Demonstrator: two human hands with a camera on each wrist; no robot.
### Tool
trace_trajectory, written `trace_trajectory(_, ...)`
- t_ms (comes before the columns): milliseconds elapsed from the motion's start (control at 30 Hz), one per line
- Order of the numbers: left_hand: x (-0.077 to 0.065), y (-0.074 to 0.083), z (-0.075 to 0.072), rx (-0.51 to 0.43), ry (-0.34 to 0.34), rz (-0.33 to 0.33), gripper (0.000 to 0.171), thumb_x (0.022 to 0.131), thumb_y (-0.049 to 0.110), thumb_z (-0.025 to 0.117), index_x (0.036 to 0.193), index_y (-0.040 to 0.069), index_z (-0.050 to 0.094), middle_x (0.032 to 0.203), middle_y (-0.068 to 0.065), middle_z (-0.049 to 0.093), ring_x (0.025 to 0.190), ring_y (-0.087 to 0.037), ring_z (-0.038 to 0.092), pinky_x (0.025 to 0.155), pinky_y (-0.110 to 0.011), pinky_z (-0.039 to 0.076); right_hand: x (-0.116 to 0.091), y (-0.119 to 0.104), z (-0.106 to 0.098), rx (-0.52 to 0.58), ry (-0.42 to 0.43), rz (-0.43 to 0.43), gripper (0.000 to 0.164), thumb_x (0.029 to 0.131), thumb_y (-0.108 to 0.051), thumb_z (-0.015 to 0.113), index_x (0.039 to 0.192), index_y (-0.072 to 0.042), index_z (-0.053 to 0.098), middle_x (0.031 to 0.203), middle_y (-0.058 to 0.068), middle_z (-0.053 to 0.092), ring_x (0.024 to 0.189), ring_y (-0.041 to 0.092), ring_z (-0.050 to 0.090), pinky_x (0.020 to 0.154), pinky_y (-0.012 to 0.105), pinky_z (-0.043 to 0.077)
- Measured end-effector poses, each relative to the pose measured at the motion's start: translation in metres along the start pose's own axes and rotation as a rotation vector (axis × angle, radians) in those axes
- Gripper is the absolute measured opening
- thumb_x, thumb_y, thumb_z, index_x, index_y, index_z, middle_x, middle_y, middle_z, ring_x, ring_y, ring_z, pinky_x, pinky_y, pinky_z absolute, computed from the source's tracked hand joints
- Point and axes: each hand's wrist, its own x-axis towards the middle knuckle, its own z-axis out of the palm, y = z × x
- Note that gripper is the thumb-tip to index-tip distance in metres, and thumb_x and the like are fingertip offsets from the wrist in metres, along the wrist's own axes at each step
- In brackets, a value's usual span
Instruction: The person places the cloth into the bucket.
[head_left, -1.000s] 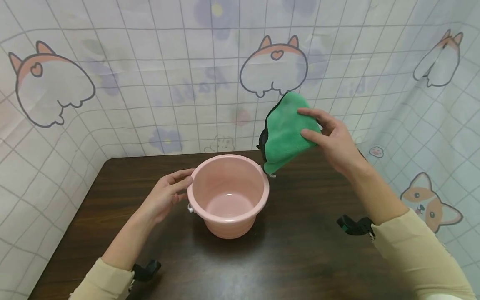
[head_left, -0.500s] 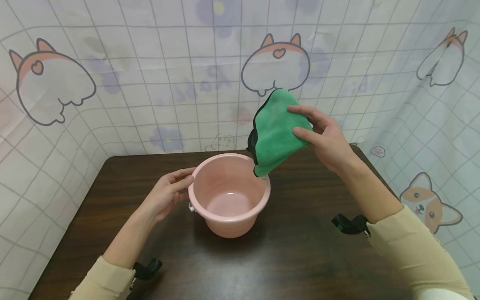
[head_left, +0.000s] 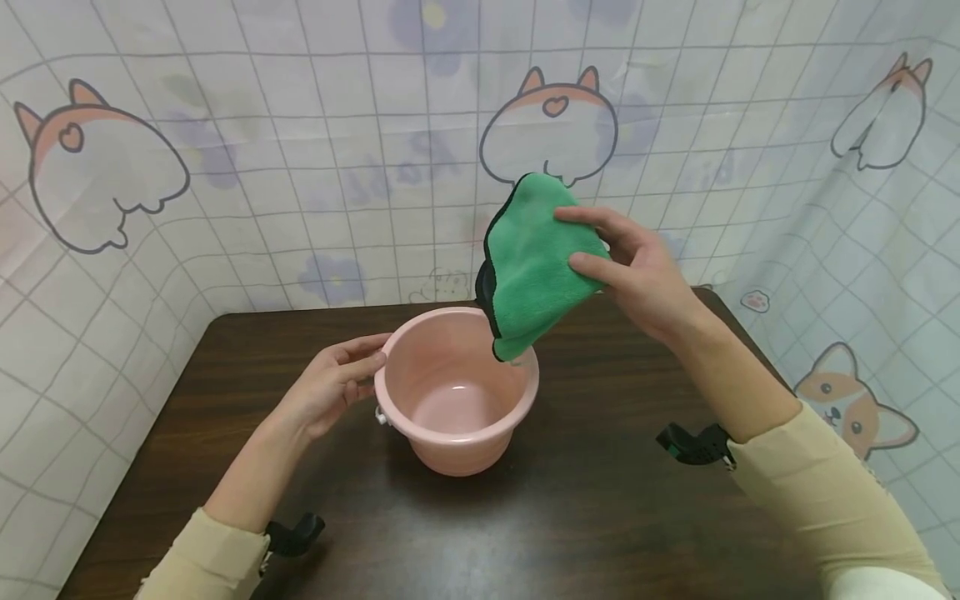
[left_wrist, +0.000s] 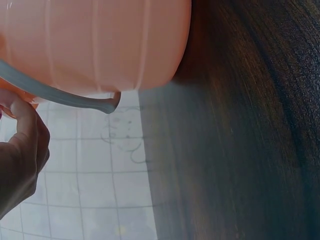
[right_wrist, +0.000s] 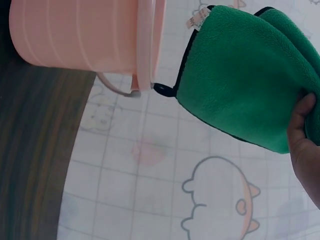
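A pink plastic bucket [head_left: 459, 457] stands upright on the dark wooden table. My left hand [head_left: 333, 383] holds its left rim, thumb on the edge and fingers on the outer side. Below those fingers, in the left wrist view, the bucket's grey handle [left_wrist: 65, 95] hangs against the wall of the bucket. Pinched between thumb and fingers of my right hand [head_left: 637, 271] is a green cleaning cloth [head_left: 532, 258] with black edging. The folded cloth hangs over the bucket's back right rim. In the right wrist view it shows a small white label [right_wrist: 199, 19] and a black loop [right_wrist: 164, 90].
Behind the table [head_left: 600, 500] hangs a white grid-patterned curtain [head_left: 420, 108] printed with corgis and flowers. It continues along the left and right sides. Each wrist carries a black camera mount, such as the right one [head_left: 693, 446].
My right hand has carried the green cloth leftward, from beside the bucket to above its back right rim. The left hand stays on the rim, and the bucket stands still.
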Motion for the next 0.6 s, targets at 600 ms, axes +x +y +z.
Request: trace_trajectory(600,-0.002,0.001,0.001,-0.025,0.001,-0.017,0.059,0.092,0.016,0.067,0.143,0.004,0.041,0.134,-0.012,0.049,0.101,-0.015,0.063,0.082,-0.028,0.054,-0.003,-0.001,0.014,-0.120,-0.060,0.030,0.041,0.094,-0.006,0.060,0.135,-0.009,0.053,0.144,0.009,0.041,0.122,0.029,0.045,0.088,0.031,0.050)
